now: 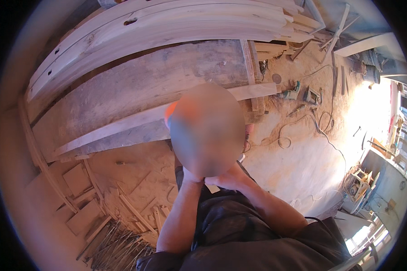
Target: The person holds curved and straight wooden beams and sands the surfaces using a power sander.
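Observation:
My left hand (192, 175) and my right hand (226, 179) are close together in front of my dark shirt (230, 220). A blurred oval patch covers the fingers of both, so what they hold is hidden. A small pale flat piece (213, 188) shows just below the hands; I cannot tell whether they touch it. Beyond them a long planed wooden board (118, 127) lies across a worn wooden workbench (149, 79), its middle behind the blur. Something orange (170, 110) peeks out at the blur's left edge.
Long pale timbers (190, 23) are stacked along the bench's far side. On the dusty floor at right lie a green power tool (291, 92), another tool (312, 95) and a loose cable (320, 128). Wood offcuts (135, 210) and thin rods (112, 245) lie at lower left.

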